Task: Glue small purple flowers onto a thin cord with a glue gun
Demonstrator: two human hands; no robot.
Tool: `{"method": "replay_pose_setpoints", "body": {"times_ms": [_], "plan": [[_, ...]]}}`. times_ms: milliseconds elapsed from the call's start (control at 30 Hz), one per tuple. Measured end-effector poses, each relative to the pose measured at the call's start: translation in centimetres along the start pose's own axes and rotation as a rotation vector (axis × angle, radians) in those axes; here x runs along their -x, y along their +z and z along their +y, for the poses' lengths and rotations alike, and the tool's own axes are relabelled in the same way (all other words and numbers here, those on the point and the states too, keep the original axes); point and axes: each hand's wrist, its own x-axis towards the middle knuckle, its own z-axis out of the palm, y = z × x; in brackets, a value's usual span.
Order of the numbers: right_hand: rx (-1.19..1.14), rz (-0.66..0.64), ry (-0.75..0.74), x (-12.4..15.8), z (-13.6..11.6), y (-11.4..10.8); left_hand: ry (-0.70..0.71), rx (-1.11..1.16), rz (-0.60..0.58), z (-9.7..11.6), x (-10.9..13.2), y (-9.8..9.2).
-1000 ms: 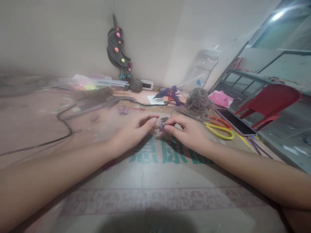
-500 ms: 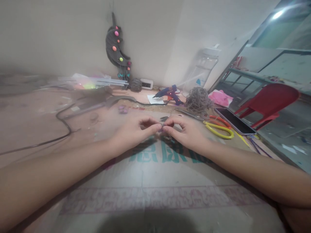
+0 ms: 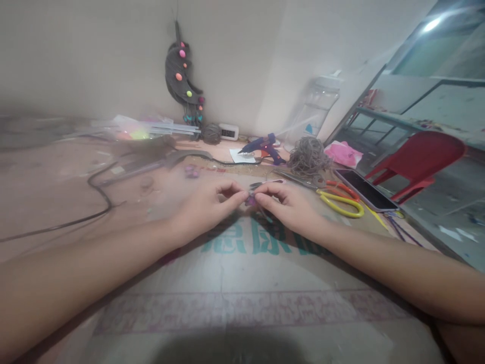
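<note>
Both hands meet over the printed board (image 3: pixel 227 273). Thumb and fingers of my left hand (image 3: pixel 217 199) are pinched on the left side of a small purple piece (image 3: pixel 250 200). From the other side my right hand (image 3: pixel 286 202) pinches the same piece. It is too small and blurred to tell its kind, and the fingertips cover part of it. Behind the fingertips lies a small metal tool (image 3: pixel 257 185), partly hidden. Scissors (image 3: pixel 341 202) with yellow and orange handles rest just right of my right hand. Another small purple piece (image 3: pixel 191 172) lies beyond my left hand.
A glue gun (image 3: pixel 263 146) stands at the back by a white paper. Grey yarn (image 3: pixel 309 155), a water bottle (image 3: pixel 320 103) and a phone (image 3: pixel 366 189) are to the right. A black cable (image 3: pixel 102 202) curves at left. A moon-shaped decoration (image 3: pixel 180 76) hangs on the wall.
The fingertips have shifted slightly, and more of the purple piece shows between them. Both arms are nearly where they were.
</note>
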Motion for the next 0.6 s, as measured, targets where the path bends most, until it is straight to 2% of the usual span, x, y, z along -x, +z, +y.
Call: {"method": "replay_pose_setpoints", "body": {"times_ms": [100, 467, 600], "plan": [[-0.04, -0.014, 0.017, 0.0, 0.0, 0.2, 0.013, -0.018, -0.007, -0.2, 0.0, 0.1], [0.081, -0.003, -0.015, 0.2, -0.2, 0.5, 0.003, -0.015, -0.073, -0.5, 0.1, 0.1], [0.095, 0.024, -0.023, 0.2, -0.3, 0.4, -0.019, -0.038, -0.041, -1.1, 0.0, 0.2]]}}
